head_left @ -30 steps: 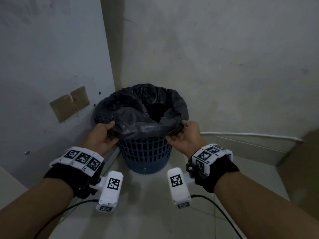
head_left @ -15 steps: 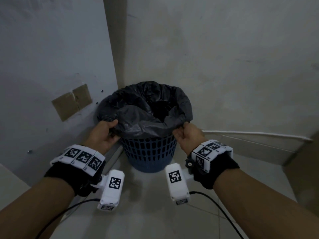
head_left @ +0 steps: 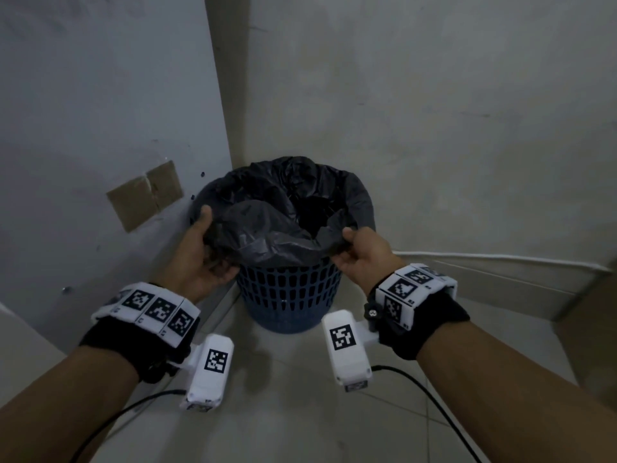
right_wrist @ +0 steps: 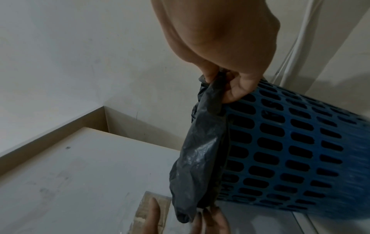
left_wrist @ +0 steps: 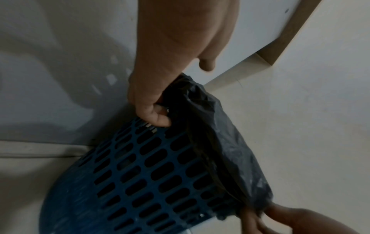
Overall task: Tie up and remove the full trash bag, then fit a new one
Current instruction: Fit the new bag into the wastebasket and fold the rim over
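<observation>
Head view – bin: blue slotted bin [head_left: 289, 295] stands on the floor in the wall corner, lined with the black trash bag [head_left: 267, 242].
Head view – hands: left hand [head_left: 200, 252] and right hand [head_left: 362, 255] each pinch the bag's folded-over edge at the near rim, on opposite sides, likely to peel it free for tying.
Head view – contents: bag's inside is dark; contents cannot be told.
Left wrist: fingers [left_wrist: 158, 117] curl round bag film just above the rim.
Right wrist: fingers [right_wrist: 236, 90] clamp a gathered strip of bag beside the rim.

Black wristbands [head_left: 140, 342] — white tagged cameras [head_left: 210, 372]
</observation>
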### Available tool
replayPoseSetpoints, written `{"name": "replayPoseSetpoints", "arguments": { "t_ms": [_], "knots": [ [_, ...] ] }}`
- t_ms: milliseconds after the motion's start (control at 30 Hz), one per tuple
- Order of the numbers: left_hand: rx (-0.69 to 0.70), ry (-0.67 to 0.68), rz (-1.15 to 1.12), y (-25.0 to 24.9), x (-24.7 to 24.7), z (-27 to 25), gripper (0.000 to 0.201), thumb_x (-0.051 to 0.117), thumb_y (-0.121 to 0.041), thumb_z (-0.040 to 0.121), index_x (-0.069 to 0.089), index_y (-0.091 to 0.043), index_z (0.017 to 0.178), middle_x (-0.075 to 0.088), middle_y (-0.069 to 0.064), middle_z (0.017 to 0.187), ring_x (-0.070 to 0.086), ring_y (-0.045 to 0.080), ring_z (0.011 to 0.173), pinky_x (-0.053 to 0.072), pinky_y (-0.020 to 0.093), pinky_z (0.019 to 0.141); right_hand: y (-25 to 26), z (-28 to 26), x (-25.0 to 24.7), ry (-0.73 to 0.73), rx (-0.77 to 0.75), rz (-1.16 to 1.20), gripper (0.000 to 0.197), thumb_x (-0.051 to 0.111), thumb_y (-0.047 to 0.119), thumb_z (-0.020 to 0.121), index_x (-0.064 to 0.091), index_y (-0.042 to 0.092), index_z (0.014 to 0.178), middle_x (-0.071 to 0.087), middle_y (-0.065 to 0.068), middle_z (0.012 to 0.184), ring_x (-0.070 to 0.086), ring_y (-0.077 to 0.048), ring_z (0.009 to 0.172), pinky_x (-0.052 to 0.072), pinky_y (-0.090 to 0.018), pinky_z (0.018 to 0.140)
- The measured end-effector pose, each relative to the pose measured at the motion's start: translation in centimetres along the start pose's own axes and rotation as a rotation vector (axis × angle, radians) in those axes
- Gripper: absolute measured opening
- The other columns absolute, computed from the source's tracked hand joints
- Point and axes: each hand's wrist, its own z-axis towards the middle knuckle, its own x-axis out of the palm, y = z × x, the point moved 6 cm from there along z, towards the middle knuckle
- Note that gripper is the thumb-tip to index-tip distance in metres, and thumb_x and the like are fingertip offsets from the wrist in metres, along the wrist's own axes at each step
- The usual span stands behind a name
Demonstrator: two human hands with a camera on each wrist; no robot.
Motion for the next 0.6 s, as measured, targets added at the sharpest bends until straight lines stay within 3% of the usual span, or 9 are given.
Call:
{"name": "replayPoseSetpoints", "arguments": {
  "t_ms": [67, 100, 233, 333, 433, 533, 600],
  "knots": [
    [-0.006, 0.016, -0.017, 0.8, 0.4, -0.9, 0.057, 0.044, -0.067, 0.087, 0.076, -0.022, 0.073, 0.067, 0.004, 0.085, 0.055, 0.016, 0.08, 0.051, 0.03, 0.082, -0.2, 0.2, -0.1, -0.02, -0.011, -0.014, 0.025, 0.046, -0.003, 0.095, 0.052, 0.005, 0.118, 0.058, -0.01, 0.08, 0.06, -0.026, 0.073, 0.049, -0.042, 0.074],
    [-0.014, 0.004, -0.018, 1.4, 0.6, -1.3, 0.059, 0.043, -0.069, 0.086, 0.076, -0.022, 0.073, 0.065, 0.004, 0.083, 0.051, 0.015, 0.075, 0.05, 0.03, 0.08, -0.4, 0.3, -0.2, -0.024, -0.018, -0.025, 0.03, 0.046, -0.003, 0.095, 0.052, 0.003, 0.124, 0.059, -0.011, 0.082, 0.061, -0.028, 0.077, 0.05, -0.043, 0.073],
    [-0.068, -0.036, -0.03, 4.5, 2.4, -3.1, 0.058, 0.05, -0.063, 0.087, 0.06, -0.011, 0.11, 0.049, 0.005, 0.075, 0.05, 0.018, 0.069, 0.049, 0.036, 0.082, -1.2, -0.2, -0.2, -0.024, -0.029, -0.049, 0.039, 0.049, -0.002, 0.094, 0.049, 0.001, 0.133, 0.061, -0.014, 0.107, 0.061, -0.03, 0.093, 0.055, -0.044, 0.074],
    [-0.083, -0.007, -0.163, 5.1, 4.2, -3.9, 0.05, 0.055, -0.045, 0.092, 0.052, -0.007, 0.125, 0.057, 0.012, 0.1, 0.057, 0.026, 0.096, 0.047, 0.039, 0.097, -1.8, -0.8, 0.2, -0.01, -0.047, -0.039, 0.035, 0.049, -0.001, 0.094, 0.051, -0.003, 0.13, 0.06, -0.019, 0.125, 0.062, -0.032, 0.095, 0.056, -0.046, 0.083],
    [-0.08, -0.011, -0.241, 4.4, 4.3, -4.0, 0.05, 0.052, -0.035, 0.097, 0.047, -0.003, 0.135, 0.056, 0.017, 0.123, 0.054, 0.028, 0.117, 0.044, 0.038, 0.099, -2.8, -1.7, 0.3, 0.001, -0.048, -0.082, 0.033, 0.051, 0.002, 0.095, 0.051, -0.005, 0.128, 0.062, -0.02, 0.122, 0.065, -0.032, 0.097, 0.058, -0.041, 0.076],
    [-0.072, -0.027, -0.261, 4.1, 3.3, -3.1, 0.046, 0.044, -0.033, 0.101, 0.045, -0.005, 0.137, 0.052, 0.016, 0.134, 0.051, 0.027, 0.122, 0.042, 0.039, 0.099, -3.7, -2.4, 0.7, 0.033, -0.035, -0.094, 0.033, 0.053, 0.003, 0.095, 0.053, -0.005, 0.127, 0.064, -0.021, 0.118, 0.067, -0.032, 0.093, 0.059, -0.039, 0.07],
    [-0.079, -0.019, -0.245, 3.9, 2.8, -2.5, 0.043, 0.044, -0.036, 0.1, 0.049, -0.009, 0.134, 0.051, 0.012, 0.135, 0.053, 0.024, 0.113, 0.04, 0.039, 0.103, -4.0, -2.9, 0.9, 0.05, -0.012, -0.102, 0.03, 0.053, 0.003, 0.095, 0.054, -0.004, 0.124, 0.065, -0.02, 0.112, 0.067, -0.029, 0.085, 0.058, -0.036, 0.063]
  ]
}}
